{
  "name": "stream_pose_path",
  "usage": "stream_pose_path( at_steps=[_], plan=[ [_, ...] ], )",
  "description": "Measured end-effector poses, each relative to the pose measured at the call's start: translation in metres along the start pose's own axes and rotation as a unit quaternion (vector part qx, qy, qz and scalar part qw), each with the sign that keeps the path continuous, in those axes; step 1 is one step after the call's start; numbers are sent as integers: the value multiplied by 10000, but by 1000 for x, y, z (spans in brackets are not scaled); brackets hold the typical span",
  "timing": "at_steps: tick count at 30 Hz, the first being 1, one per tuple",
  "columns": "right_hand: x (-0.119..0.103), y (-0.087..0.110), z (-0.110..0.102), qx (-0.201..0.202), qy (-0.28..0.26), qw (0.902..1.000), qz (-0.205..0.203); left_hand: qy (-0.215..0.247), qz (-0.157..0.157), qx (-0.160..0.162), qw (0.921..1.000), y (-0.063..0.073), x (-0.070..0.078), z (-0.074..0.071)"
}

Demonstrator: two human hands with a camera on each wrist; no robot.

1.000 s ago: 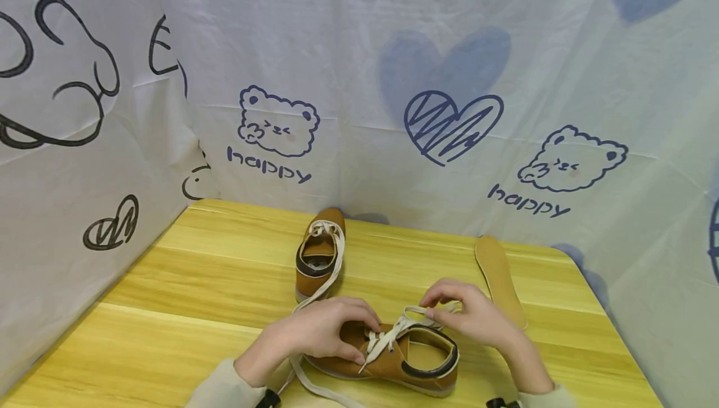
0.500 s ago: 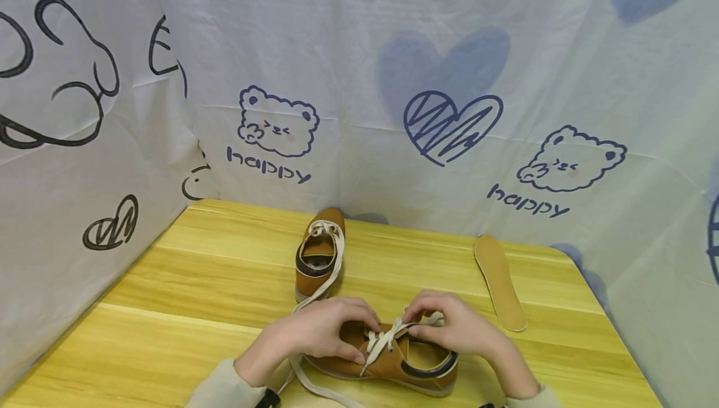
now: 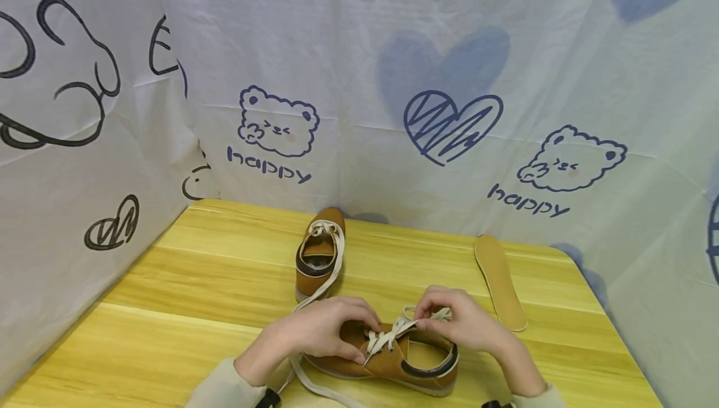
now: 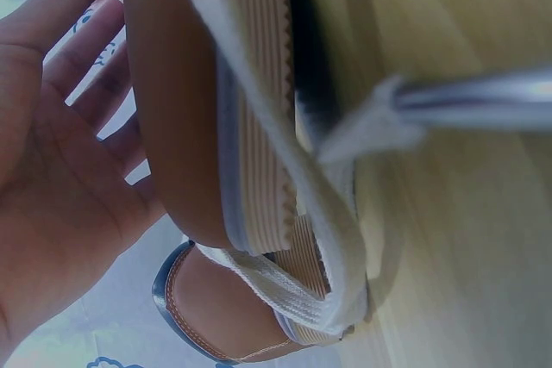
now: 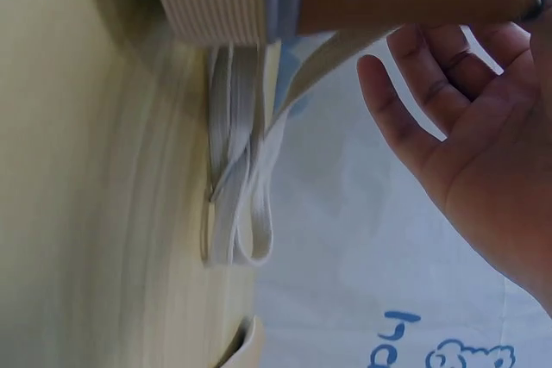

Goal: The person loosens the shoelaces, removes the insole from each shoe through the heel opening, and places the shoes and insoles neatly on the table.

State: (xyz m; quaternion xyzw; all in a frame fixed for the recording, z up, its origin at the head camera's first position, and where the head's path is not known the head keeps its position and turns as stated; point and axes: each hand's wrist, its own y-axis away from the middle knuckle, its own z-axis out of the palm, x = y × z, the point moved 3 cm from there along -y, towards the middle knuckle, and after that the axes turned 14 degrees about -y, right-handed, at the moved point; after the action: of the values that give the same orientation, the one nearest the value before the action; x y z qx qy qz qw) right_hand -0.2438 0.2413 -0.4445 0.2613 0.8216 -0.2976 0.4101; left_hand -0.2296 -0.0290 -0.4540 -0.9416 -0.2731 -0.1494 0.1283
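A brown low shoe (image 3: 387,367) lies on the table in front of me, toe to the left. Over its toe my left hand (image 3: 314,330) spreads thumb and fingers on either side, holding it just ahead of the lacing. Above the shoe's opening, my right hand (image 3: 463,320) pinches the cream shoelace (image 3: 387,338) between thumb and fingertips. In the right wrist view a slack lace loop (image 5: 246,178) hangs behind the shoe. Beneath the toe, the left wrist view shows another lace (image 4: 332,230) and a blurred metal lace tip (image 4: 483,101).
A matching shoe (image 3: 309,284) stands farther back, its long lace trailing forward under my left arm. A tan insole (image 3: 500,286) lies at the back right of the wooden table (image 3: 196,258). Printed white cloth (image 3: 359,165) hangs behind and at the left.
My right hand came left to the lacing, then drew back slightly right and up with the lace between its fingertips. The left hand and the shoe stay in place.
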Motion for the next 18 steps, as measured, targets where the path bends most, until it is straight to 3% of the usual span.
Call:
stream_pose_path(
  at_steps=[11,18],
  plan=[
    [-1,13,-28,714,348,9963,314,-58,-56,-16,10000,0,-1,1],
    [0,22,-45,1442,762,9849,586,-59,-101,-48,9999,0,-1,1]
  ],
)
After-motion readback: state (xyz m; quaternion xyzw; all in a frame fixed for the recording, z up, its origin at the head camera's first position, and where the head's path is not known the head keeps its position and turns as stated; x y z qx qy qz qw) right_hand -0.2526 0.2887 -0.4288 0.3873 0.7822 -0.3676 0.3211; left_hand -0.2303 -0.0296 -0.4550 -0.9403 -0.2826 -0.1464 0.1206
